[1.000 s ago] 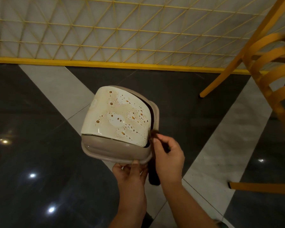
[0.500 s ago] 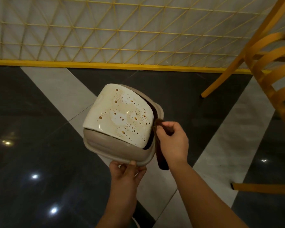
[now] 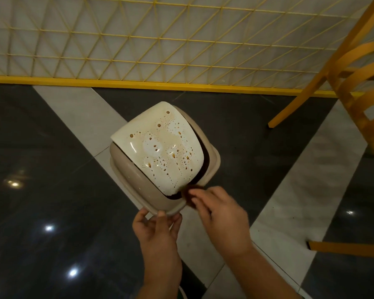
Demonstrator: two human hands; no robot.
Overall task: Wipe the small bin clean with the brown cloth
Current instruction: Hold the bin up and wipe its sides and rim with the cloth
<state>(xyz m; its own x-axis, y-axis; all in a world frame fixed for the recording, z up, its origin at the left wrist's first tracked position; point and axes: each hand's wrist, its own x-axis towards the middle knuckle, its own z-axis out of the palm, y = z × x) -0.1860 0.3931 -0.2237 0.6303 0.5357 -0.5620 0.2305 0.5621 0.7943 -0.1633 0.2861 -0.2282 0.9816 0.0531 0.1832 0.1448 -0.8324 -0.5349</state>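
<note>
The small bin [image 3: 136,180] is beige with a cream swing lid [image 3: 160,145] spotted with brown drops, and it hangs above the floor at centre. My left hand [image 3: 158,229] grips its near rim from below, thumb on the edge. My right hand [image 3: 220,214] pinches the brown cloth [image 3: 187,192] against the lid's near right corner. Most of the cloth is hidden by my fingers.
A yellow wooden chair [image 3: 354,87] stands at the right, with one leg [image 3: 345,247] low on the right. A yellow lattice partition [image 3: 160,39] with a yellow base rail runs across the back. Dark and white glossy floor tiles [image 3: 52,169] lie below.
The bin has turned so its lid points further right and away. My right hand has slid with the cloth from the lid's right edge down to its near corner.
</note>
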